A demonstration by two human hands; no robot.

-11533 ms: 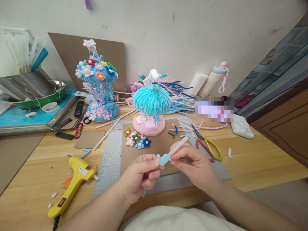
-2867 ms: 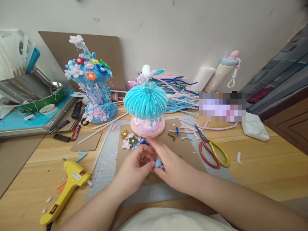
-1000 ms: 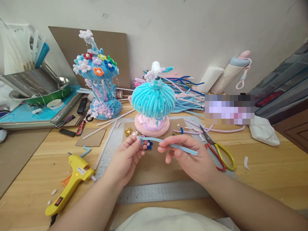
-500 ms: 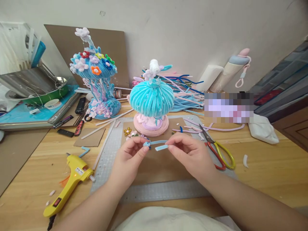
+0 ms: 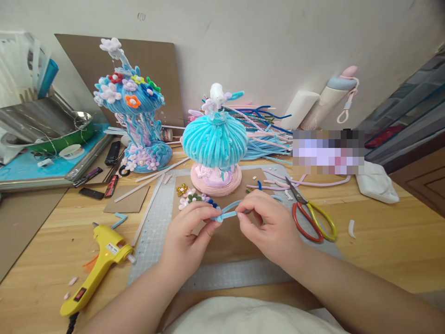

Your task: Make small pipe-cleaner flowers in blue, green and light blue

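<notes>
Between both hands stretches a light blue pipe cleaner [image 5: 229, 215], bent back on itself. My left hand [image 5: 189, 234] pinches its bunched left end between thumb and fingertips. My right hand [image 5: 266, 227] is closed on the strand a little to the right, and part of it shows behind those fingers. Just beyond the hands stands a turquoise lamp-like pipe-cleaner piece [image 5: 215, 141] on a pink round base [image 5: 215, 184]. Small pipe-cleaner flowers [image 5: 194, 198] lie beside my left fingers, partly covered by them.
Red-and-yellow-handled scissors [image 5: 308, 213] lie right of my right hand. A yellow glue gun [image 5: 104, 260] rests at left. A cardboard sheet [image 5: 229, 246] covers part of a grey cutting mat [image 5: 236, 273]. Behind stand a flowered blue piece [image 5: 134, 104] and loose pipe cleaners [image 5: 267, 144].
The short free end of the pipe cleaner has come to the bunched end at my left fingertips. My hands have drawn slightly closer together, and the view has shifted a little.
</notes>
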